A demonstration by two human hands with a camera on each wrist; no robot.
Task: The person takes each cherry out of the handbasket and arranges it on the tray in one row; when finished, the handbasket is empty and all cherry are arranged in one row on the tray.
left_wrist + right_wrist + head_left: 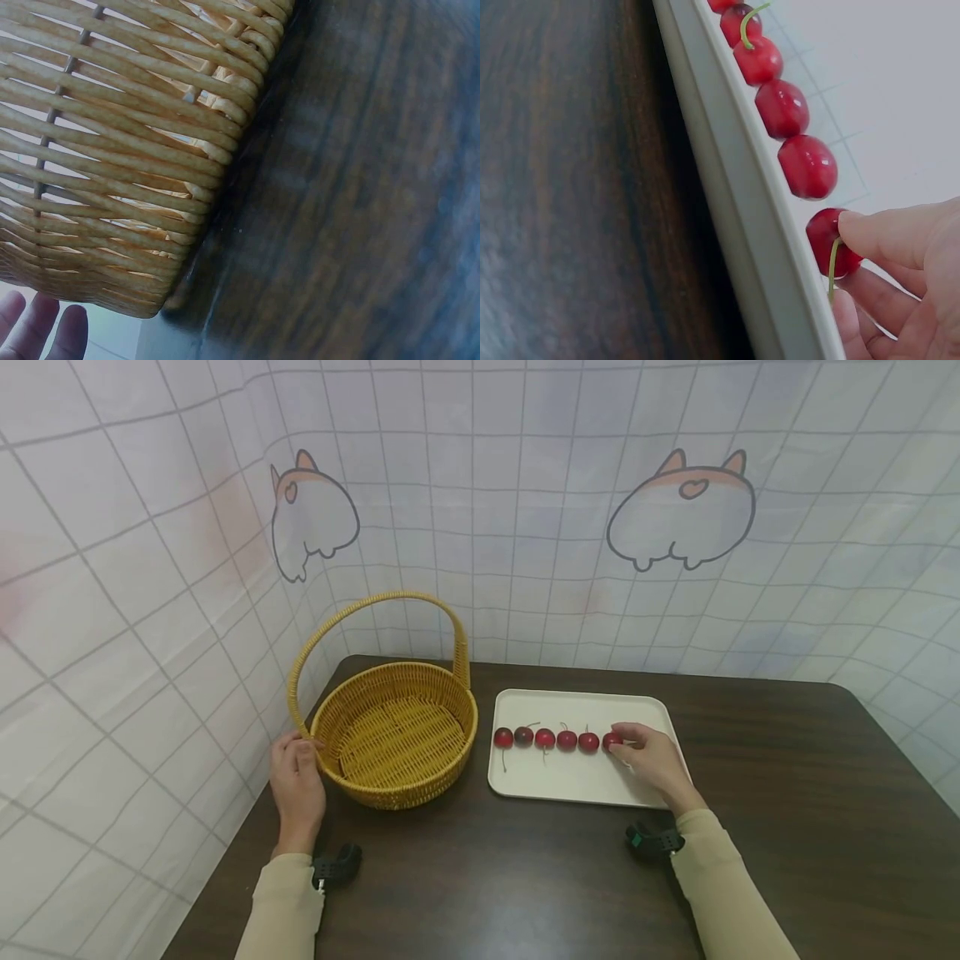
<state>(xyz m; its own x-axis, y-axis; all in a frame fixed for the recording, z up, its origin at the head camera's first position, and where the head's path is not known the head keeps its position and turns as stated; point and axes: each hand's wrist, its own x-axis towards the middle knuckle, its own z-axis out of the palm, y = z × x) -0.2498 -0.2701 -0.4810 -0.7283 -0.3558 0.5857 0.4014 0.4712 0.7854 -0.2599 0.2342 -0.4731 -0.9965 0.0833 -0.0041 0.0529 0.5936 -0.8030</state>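
A yellow wicker basket (pixel 401 795) with a tall arched handle stands at the left of the table. My left hand (pixel 297 781) grips its left rim near the foot of the handle; three fingertips (pixel 69 330) show past the woven side in the left wrist view. On a white rectangular tray (pixel 555 781), several red cherries (pixel 545 739) lie in a row, some with stems. At the row's right end my right hand (pixel 651 760) pinches a cherry (pixel 826 234) between thumb and fingers. That cherry's green stem hangs down, a small gap from its neighbour.
The dark wood table (pixel 480 877) carries the basket and, to its right, the tray. A pale grid-patterned curtain (pixel 517 568) with cartoon animal drawings hangs behind and along the left side. The tray's raised rim (pixel 739 180) runs close beside the cherries in the right wrist view.
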